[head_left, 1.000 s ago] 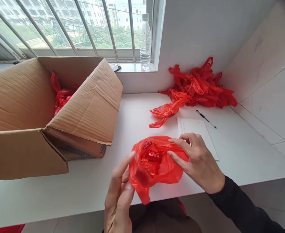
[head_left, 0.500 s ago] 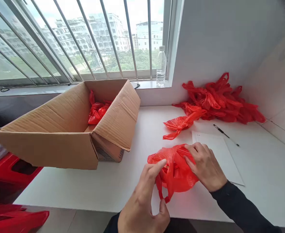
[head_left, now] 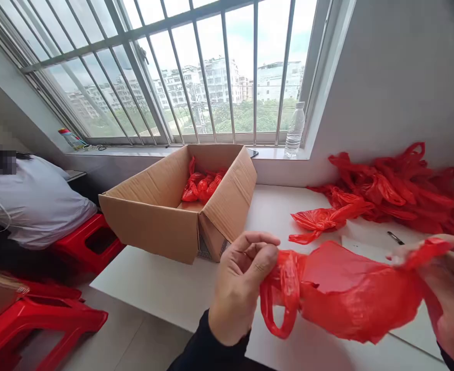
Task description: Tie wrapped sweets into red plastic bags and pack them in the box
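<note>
A red plastic bag (head_left: 358, 293) is stretched sideways between my two hands above the white table. My left hand (head_left: 246, 278) pinches its handle end, and one handle loop dangles below the fingers. On the other side, my right hand (head_left: 451, 288) grips the bottom end of the bag; it is partly covered by the film and blurred. Just beyond lies a twisted red bag (head_left: 319, 219), in front of a heap of red plastic bags (head_left: 404, 180) against the wall.
An open cardboard box (head_left: 153, 224) holding red bundles (head_left: 202, 188) stands on the table (head_left: 150, 288) at left. White paper (head_left: 360, 245) and a pen (head_left: 396, 237) lie behind the bag. A bottle (head_left: 295, 130) stands on the sill. At far left a person (head_left: 37, 201) sits on a red stool (head_left: 84, 239).
The bag was bunched up between my hands; now it is pulled out wide, my right hand having moved right. My view has tilted up and swung left, bringing the seated person into sight.
</note>
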Demonstrator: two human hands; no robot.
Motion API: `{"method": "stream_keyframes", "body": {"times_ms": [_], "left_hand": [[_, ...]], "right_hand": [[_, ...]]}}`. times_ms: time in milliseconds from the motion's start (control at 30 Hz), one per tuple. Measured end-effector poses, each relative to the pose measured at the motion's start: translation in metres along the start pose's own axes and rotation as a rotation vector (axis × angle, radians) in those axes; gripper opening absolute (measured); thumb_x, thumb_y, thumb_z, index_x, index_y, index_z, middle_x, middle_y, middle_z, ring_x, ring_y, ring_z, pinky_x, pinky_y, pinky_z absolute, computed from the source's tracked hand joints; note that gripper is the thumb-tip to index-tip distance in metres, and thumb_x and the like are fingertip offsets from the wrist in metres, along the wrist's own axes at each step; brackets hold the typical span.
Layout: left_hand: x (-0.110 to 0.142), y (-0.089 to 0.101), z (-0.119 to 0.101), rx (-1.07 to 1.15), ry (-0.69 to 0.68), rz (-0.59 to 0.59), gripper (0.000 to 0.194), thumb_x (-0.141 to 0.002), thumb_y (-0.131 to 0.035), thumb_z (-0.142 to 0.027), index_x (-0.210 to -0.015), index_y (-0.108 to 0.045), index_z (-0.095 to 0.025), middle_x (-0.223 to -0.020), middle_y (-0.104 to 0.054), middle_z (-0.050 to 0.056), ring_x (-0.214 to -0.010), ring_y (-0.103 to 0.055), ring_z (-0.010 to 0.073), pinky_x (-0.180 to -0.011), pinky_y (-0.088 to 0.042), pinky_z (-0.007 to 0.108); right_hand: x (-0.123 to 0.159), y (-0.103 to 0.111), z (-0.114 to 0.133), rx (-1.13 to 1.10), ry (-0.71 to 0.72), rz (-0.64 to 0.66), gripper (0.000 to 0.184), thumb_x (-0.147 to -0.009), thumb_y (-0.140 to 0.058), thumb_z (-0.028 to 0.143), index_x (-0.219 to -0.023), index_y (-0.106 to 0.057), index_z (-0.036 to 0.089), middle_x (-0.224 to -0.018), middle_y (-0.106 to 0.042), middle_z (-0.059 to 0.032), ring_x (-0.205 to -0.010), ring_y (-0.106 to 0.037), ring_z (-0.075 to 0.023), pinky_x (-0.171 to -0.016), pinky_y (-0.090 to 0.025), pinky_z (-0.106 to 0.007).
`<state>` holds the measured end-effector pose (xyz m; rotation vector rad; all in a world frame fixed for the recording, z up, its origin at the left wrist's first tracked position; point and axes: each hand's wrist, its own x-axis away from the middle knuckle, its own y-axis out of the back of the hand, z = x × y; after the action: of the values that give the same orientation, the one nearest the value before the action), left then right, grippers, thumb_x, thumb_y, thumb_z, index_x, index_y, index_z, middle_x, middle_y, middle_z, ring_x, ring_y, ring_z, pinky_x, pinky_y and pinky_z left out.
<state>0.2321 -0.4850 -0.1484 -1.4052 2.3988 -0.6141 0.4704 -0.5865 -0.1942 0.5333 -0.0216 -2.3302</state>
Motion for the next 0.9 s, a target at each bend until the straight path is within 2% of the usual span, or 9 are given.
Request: {"method": "stream_keyframes", "body": {"times_ms": [100,233,300,400,533,667,767,833,900], "left_hand": [[-0.007,-0.007,-0.006,0.202,0.133,-0.02,0.022,-0.078,-0.08,-0.029,-0.095,-0.073,-0.017,-0.073,-0.066,0.001,-0.063,-0.061,0.0095,-0.061,-0.054,0.021],[-0.006,-0.011,0.007,0.291,0.231,0.03,0.02,-0.085,-0.071,-0.02,-0.102,-0.075,-0.012,-0.083,-0.073,0.007,-0.078,-0.068,0.0143,-0.074,-0.059,0.026],[-0.004,-0.008,0.014,0.304,0.258,0.06,0.024,-0.089,-0.064,-0.022,-0.106,-0.075,-0.01,-0.091,-0.074,0.01,-0.086,-0.068,0.015,-0.078,-0.058,0.024],[0.0,0.003,0.019,0.21,0.289,0.129,0.031,-0.09,-0.06,-0.027,-0.113,-0.074,-0.012,-0.1,-0.072,0.01,-0.092,-0.065,0.0174,-0.083,-0.056,0.027],[0.006,0.018,0.016,-0.394,0.128,0.126,0.034,-0.092,-0.061,-0.036,-0.125,-0.066,-0.028,-0.1,-0.063,0.004,-0.091,-0.057,0.0168,-0.089,-0.048,0.031],[0.009,0.01,0.011,-0.952,-0.181,0.216,0.047,-0.093,-0.061,-0.038,-0.139,-0.05,-0.04,-0.127,-0.045,0.004,-0.12,-0.045,0.0214,-0.105,-0.036,0.035],[0.009,0.001,0.012,-0.958,-0.187,0.397,0.025,-0.098,-0.053,-0.032,-0.123,-0.059,-0.034,-0.135,-0.044,0.004,-0.128,-0.042,0.0208,-0.104,-0.038,0.032],[0.007,-0.001,0.012,-0.845,-0.148,0.37,0.016,-0.102,-0.047,-0.03,-0.106,-0.062,-0.028,-0.133,-0.05,0.003,-0.127,-0.044,0.0198,-0.104,-0.039,0.03],[0.005,0.001,0.011,-0.618,-0.104,0.269,0.024,-0.104,-0.042,-0.033,-0.093,-0.062,-0.026,-0.118,-0.062,0.003,-0.123,-0.049,0.0195,-0.107,-0.038,0.032]], "right_hand": [[0.011,-0.01,0.021,-0.033,0.03,0.026,0.027,-0.092,-0.059,0.046,-0.117,-0.053,0.04,-0.093,-0.06,-0.0047,-0.075,-0.06,-0.0239,-0.058,-0.054,-0.035],[0.025,-0.036,0.042,0.083,0.256,0.368,0.061,-0.086,-0.069,0.033,-0.14,-0.042,0.035,-0.089,-0.058,-0.0003,-0.074,-0.06,-0.018,-0.068,-0.056,-0.032],[0.023,-0.044,0.046,0.102,0.323,0.469,0.05,-0.087,-0.067,0.025,-0.134,-0.05,0.034,-0.094,-0.063,0.0002,-0.081,-0.061,-0.0168,-0.075,-0.054,-0.03],[0.012,-0.045,0.049,0.041,0.305,0.484,0.024,-0.09,-0.063,0.016,-0.109,-0.064,0.031,-0.097,-0.067,0.0032,-0.084,-0.062,-0.0128,-0.077,-0.051,-0.025],[0.001,-0.042,0.053,-0.064,0.184,0.461,0.016,-0.091,-0.065,0.017,-0.101,-0.065,0.029,-0.089,-0.068,0.0066,-0.074,-0.061,-0.0083,-0.067,-0.049,-0.019],[0.0,-0.046,0.062,-0.12,0.15,0.52,0.024,-0.087,-0.067,0.01,-0.101,-0.066,0.03,-0.09,-0.069,0.0073,-0.075,-0.061,-0.0078,-0.068,-0.049,-0.017],[0.002,-0.046,0.068,-0.159,0.127,0.557,0.027,-0.085,-0.067,0.006,-0.099,-0.066,0.029,-0.093,-0.069,0.0067,-0.08,-0.063,-0.0087,-0.072,-0.051,-0.017],[0.003,-0.04,0.07,-0.156,0.078,0.566,0.024,-0.088,-0.067,0.012,-0.102,-0.064,0.031,-0.083,-0.064,0.007,-0.067,-0.059,-0.0074,-0.063,-0.05,-0.017],[0.005,-0.03,0.073,-0.137,0.01,0.529,0.019,-0.094,-0.064,0.02,-0.108,-0.059,0.032,-0.076,-0.057,0.0066,-0.058,-0.052,-0.0079,-0.054,-0.046,-0.019]]}}
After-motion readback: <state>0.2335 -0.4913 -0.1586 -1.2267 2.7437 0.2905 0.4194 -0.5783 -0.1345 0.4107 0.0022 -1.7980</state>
